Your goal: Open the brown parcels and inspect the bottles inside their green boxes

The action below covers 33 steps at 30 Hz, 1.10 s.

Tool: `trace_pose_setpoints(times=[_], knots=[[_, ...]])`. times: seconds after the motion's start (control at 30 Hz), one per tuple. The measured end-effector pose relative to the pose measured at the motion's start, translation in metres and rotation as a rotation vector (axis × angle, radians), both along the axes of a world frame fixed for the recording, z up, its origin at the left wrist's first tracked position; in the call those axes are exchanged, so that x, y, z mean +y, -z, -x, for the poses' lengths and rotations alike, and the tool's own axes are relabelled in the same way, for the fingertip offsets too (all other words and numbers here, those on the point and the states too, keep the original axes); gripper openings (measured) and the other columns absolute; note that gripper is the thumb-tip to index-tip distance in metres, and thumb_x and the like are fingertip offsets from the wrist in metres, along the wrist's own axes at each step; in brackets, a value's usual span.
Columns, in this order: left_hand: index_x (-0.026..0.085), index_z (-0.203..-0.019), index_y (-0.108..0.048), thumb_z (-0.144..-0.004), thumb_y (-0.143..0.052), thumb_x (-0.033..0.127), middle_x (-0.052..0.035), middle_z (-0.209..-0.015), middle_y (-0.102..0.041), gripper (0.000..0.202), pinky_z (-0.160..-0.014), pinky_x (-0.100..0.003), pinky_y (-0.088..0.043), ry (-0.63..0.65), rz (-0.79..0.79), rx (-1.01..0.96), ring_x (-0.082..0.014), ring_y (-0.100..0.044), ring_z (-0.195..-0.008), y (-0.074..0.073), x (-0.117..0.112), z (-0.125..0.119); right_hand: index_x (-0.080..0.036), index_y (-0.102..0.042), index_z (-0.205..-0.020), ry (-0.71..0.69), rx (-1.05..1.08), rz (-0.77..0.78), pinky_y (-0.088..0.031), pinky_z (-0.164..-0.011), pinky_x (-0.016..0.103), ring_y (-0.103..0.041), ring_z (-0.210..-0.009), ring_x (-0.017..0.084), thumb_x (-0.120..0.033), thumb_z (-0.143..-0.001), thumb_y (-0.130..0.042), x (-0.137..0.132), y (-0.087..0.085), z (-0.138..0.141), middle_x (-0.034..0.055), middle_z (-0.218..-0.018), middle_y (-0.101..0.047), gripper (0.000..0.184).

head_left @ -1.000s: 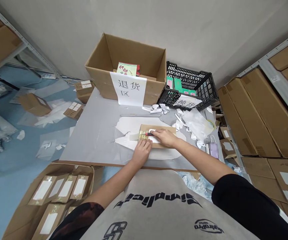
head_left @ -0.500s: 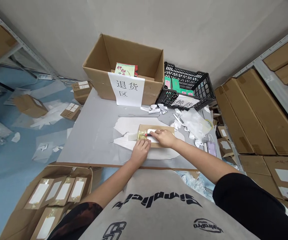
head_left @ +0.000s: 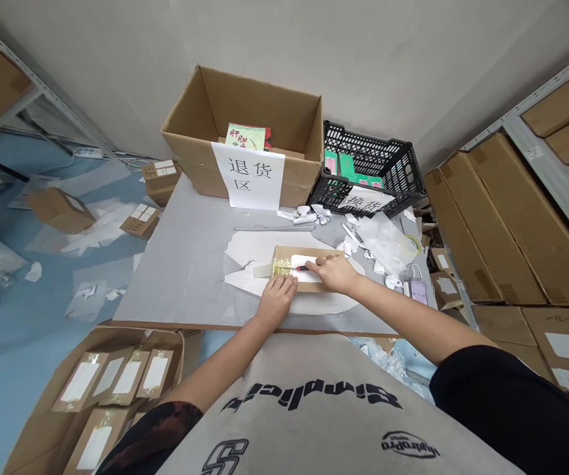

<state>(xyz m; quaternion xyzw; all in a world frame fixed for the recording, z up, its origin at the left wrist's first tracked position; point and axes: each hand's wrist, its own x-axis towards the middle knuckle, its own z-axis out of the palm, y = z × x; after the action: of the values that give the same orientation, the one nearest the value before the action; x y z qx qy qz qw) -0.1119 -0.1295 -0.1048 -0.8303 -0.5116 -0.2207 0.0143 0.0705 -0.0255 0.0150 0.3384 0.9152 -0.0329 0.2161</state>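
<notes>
A small cardboard box point(head_left: 284, 253) with clear yellowish tape across its left end and a white label on top lies on the table. My right hand point(head_left: 337, 272) is closed round a red and black utility knife point(head_left: 301, 268), whose thin tip points left over the label towards the tape. Most of the handle is hidden by my fingers. At the box's near left edge, my left hand point(head_left: 277, 297) grips it with bent fingers on its top. White paper sheets point(head_left: 249, 245) are spread under the box.
Behind stand a large open carton point(head_left: 195, 158) with a paper sign and a black plastic crate point(head_left: 397, 175) holding green boxes. Crumpled white paper and plastic film point(head_left: 388, 241) lie at the right. An open carton point(head_left: 47, 422) of taped parcels is below left.
My right hand has drawn the knife a little to the right, away from the taped end, and its thin tip now shows. My left hand stays on the box.
</notes>
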Motion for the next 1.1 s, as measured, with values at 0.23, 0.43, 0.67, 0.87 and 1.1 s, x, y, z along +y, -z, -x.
trace_pose_setpoints(times=[0.23,0.43,0.67,0.87,1.1], knots=[[0.017,-0.129,-0.056,-0.096,-0.046,0.015,-0.0123,-0.127,-0.063,0.034,-0.094,-0.044,-0.044,-0.023,0.035,0.004,-0.0277,-0.056,-0.112,-0.003,-0.002,0.0,-0.023,-0.052,-0.132,0.057,-0.09,-0.059,-0.041,-0.069,0.034,-0.067,-0.089,0.028,-0.019,-0.094,-0.037,-0.006,-0.012,-0.028,0.0157,-0.108,-0.068,0.041],[0.017,-0.128,-0.056,-0.097,-0.046,0.017,-0.0117,-0.128,-0.063,0.033,-0.094,-0.043,-0.044,-0.024,0.074,0.023,-0.0277,-0.055,-0.112,-0.009,-0.002,0.001,-0.026,-0.052,-0.133,0.119,-0.135,-0.087,-0.04,-0.067,0.032,-0.065,-0.09,0.027,-0.016,-0.094,-0.035,-0.006,-0.016,-0.066,0.0144,-0.108,-0.067,0.044],[0.014,-0.118,-0.058,-0.088,-0.056,0.02,-0.0161,-0.141,-0.05,0.031,-0.107,-0.048,-0.036,-0.014,0.177,0.072,-0.034,-0.043,-0.13,-0.031,0.007,-0.003,-0.03,-0.052,-0.133,0.2,-0.137,-0.108,-0.039,-0.067,0.031,-0.065,-0.089,0.026,-0.018,-0.096,-0.036,-0.005,-0.018,-0.11,0.0111,-0.105,-0.066,0.042],[0.016,-0.125,-0.054,-0.083,-0.066,0.038,-0.0192,-0.144,-0.045,0.049,-0.108,-0.054,-0.031,-0.013,0.268,0.089,-0.0398,-0.038,-0.132,-0.05,0.026,-0.019,-0.036,-0.052,-0.134,0.334,-0.04,-0.018,-0.042,-0.069,0.03,-0.065,-0.093,0.024,-0.035,-0.101,-0.033,-0.003,-0.006,-0.134,0.0073,-0.11,-0.066,0.038],[0.014,-0.131,-0.05,-0.075,-0.073,0.029,-0.0167,-0.125,-0.054,0.062,-0.099,-0.045,-0.037,0.061,0.344,0.186,-0.0341,-0.046,-0.116,-0.055,0.048,-0.04,-0.036,-0.054,-0.133,0.433,0.142,0.01,-0.043,-0.067,0.028,-0.064,-0.097,0.022,-0.041,-0.101,-0.034,-0.01,0.014,-0.152,0.0049,-0.115,-0.065,0.038]])
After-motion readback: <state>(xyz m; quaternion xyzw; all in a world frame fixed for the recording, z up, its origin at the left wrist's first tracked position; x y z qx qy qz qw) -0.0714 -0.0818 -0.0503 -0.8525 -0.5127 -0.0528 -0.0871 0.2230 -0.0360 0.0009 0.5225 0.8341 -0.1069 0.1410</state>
